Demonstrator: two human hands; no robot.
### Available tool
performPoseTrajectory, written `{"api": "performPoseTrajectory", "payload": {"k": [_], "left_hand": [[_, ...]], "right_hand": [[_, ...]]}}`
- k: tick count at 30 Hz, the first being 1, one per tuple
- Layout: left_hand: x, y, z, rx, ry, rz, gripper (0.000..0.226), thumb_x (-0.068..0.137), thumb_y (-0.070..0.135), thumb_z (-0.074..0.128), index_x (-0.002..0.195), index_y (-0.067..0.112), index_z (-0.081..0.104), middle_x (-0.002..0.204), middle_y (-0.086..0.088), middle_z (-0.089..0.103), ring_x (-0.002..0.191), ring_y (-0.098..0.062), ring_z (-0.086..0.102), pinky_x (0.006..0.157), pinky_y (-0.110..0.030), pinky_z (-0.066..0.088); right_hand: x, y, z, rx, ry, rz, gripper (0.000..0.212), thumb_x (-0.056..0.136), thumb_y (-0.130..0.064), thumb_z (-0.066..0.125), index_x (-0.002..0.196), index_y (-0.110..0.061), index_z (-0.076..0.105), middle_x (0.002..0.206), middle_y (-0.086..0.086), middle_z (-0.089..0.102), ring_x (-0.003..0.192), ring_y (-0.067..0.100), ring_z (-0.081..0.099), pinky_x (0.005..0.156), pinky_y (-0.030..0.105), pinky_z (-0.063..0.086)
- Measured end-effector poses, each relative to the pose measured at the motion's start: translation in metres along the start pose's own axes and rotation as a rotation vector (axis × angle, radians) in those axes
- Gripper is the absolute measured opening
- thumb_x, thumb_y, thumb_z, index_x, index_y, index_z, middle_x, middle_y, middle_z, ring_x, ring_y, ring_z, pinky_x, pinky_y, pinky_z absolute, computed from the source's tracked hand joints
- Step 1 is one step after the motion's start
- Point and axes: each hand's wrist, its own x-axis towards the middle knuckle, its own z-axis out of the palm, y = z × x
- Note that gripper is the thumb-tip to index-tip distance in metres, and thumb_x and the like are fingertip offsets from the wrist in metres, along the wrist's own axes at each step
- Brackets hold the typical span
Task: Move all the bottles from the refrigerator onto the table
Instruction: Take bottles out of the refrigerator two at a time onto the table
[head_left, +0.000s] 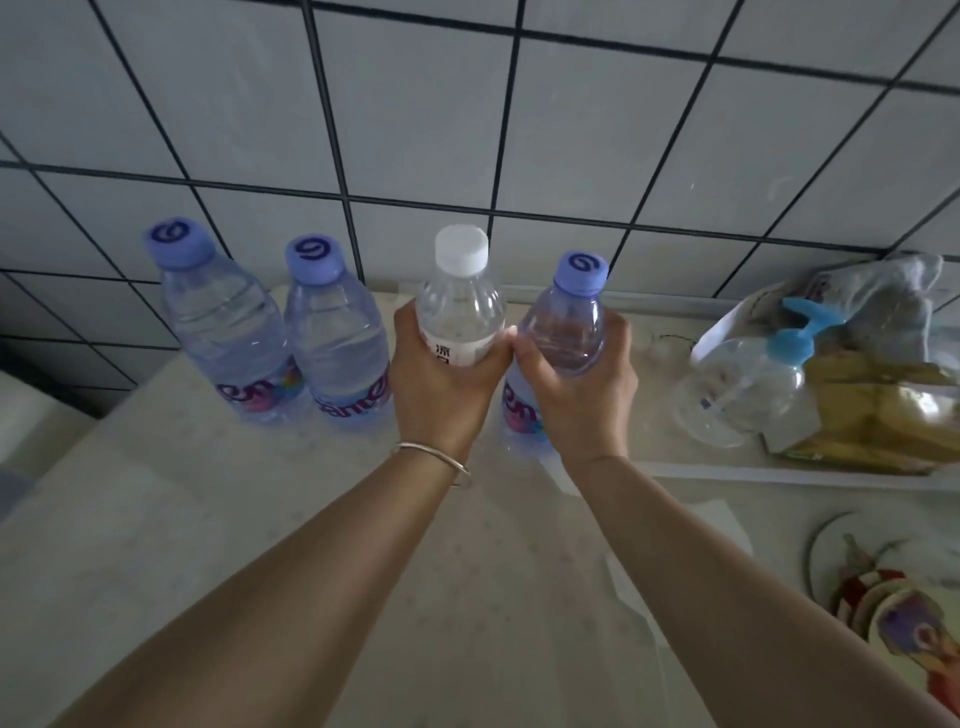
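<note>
My left grip (441, 384) wraps the white-capped bottle (460, 306); my right grip (579, 395) wraps a purple-capped bottle (566, 322) over the desk (208, 519).

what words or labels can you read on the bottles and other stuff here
"凉", with a second character cut off below it: on the white-cap bottle in the left hand.
"en": far-left purple-cap bottle, partial.
"ante": second purple-cap bottle, partial.
"en": purple-cap bottle in the right hand, partly covered.
Swirl mark, no letters: on the purple caps.
Pump bottle label and bag print: too blurred to read.
</note>
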Motion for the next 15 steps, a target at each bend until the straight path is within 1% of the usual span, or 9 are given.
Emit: {"api": "performPoseTrajectory", "payload": {"k": [2, 4, 5, 7, 10, 11, 12, 14, 15], "left_hand": [[0.003, -0.002, 0.001, 0.007, 0.007, 0.022, 0.058, 0.062, 0.028, 0.084, 0.107, 0.022, 0.047, 0.092, 0.011, 0.059, 0.081, 0.007, 0.055, 0.065, 0.001, 0.038], [0.004, -0.003, 0.001, 0.019, 0.012, 0.031, 0.058, 0.063, 0.024, 0.084, 0.106, 0.023, 0.045, 0.091, 0.015, 0.057, 0.079, 0.012, 0.054, 0.066, 0.003, 0.037], [0.003, -0.003, 0.001, 0.033, 0.007, 0.03, 0.06, 0.063, 0.024, 0.084, 0.107, 0.023, 0.044, 0.092, 0.017, 0.056, 0.081, 0.012, 0.053, 0.066, 0.004, 0.036], [-0.001, -0.003, 0.001, 0.063, -0.013, 0.028, 0.062, 0.061, 0.025, 0.085, 0.107, 0.024, 0.043, 0.091, 0.022, 0.054, 0.081, 0.013, 0.052, 0.066, 0.004, 0.036], [-0.006, 0.0, 0.0, 0.065, -0.046, -0.007, 0.062, 0.062, 0.024, 0.085, 0.106, 0.025, 0.04, 0.087, 0.029, 0.049, 0.074, 0.024, 0.052, 0.063, 0.005, 0.034], [-0.007, 0.002, -0.002, 0.065, -0.057, -0.032, 0.062, 0.063, 0.024, 0.084, 0.107, 0.025, 0.04, 0.087, 0.03, 0.049, 0.074, 0.024, 0.051, 0.062, 0.005, 0.034], [-0.007, 0.004, -0.003, 0.068, -0.072, -0.065, 0.062, 0.063, 0.024, 0.084, 0.108, 0.023, 0.041, 0.087, 0.029, 0.05, 0.075, 0.021, 0.051, 0.062, 0.004, 0.035], [-0.01, 0.009, -0.007, 0.058, -0.111, -0.122, 0.06, 0.061, 0.023, 0.083, 0.109, 0.018, 0.047, 0.089, 0.019, 0.059, 0.079, 0.011, 0.057, 0.064, -0.001, 0.039], [-0.012, 0.013, -0.01, 0.045, -0.124, -0.137, 0.057, 0.061, 0.022, 0.082, 0.108, 0.016, 0.05, 0.091, 0.013, 0.063, 0.081, 0.007, 0.061, 0.065, -0.005, 0.041]], "right_hand": [[-0.001, 0.0, 0.002, -0.006, 0.007, -0.025, 0.062, 0.056, -0.051, 0.079, 0.102, -0.022, 0.05, 0.09, -0.007, 0.062, 0.079, 0.004, 0.059, 0.065, -0.002, 0.038], [-0.004, 0.002, 0.0, -0.003, 0.017, -0.042, 0.061, 0.052, -0.058, 0.07, 0.1, -0.028, 0.046, 0.089, -0.011, 0.06, 0.079, 0.0, 0.058, 0.066, -0.002, 0.037], [-0.006, 0.004, -0.001, -0.004, 0.014, -0.048, 0.059, 0.054, -0.056, 0.07, 0.1, -0.03, 0.044, 0.089, -0.012, 0.06, 0.08, 0.0, 0.059, 0.067, -0.002, 0.038], [-0.008, 0.006, -0.005, -0.014, -0.002, -0.039, 0.056, 0.059, -0.047, 0.078, 0.101, -0.032, 0.044, 0.092, -0.011, 0.062, 0.085, 0.004, 0.061, 0.068, -0.001, 0.039], [-0.01, 0.005, -0.011, -0.073, -0.057, 0.002, 0.057, 0.064, -0.041, 0.082, 0.103, -0.036, 0.041, 0.101, -0.008, 0.064, 0.093, 0.009, 0.061, 0.072, 0.006, 0.042], [-0.011, 0.002, -0.014, -0.084, -0.088, 0.021, 0.058, 0.064, -0.042, 0.082, 0.103, -0.038, 0.04, 0.102, -0.011, 0.064, 0.093, 0.007, 0.061, 0.072, 0.01, 0.043], [-0.012, -0.002, -0.018, -0.083, -0.125, 0.05, 0.058, 0.064, -0.042, 0.082, 0.103, -0.04, 0.038, 0.099, -0.016, 0.062, 0.09, 0.0, 0.06, 0.069, 0.009, 0.042], [-0.014, -0.012, -0.027, -0.048, -0.212, 0.111, 0.057, 0.068, -0.032, 0.081, 0.102, -0.04, 0.036, 0.087, -0.025, 0.055, 0.074, -0.018, 0.056, 0.055, 0.001, 0.039], [-0.015, -0.017, -0.033, -0.045, -0.245, 0.135, 0.055, 0.07, -0.023, 0.081, 0.1, -0.038, 0.037, 0.08, -0.025, 0.052, 0.064, -0.024, 0.053, 0.048, 0.0, 0.037]]}}
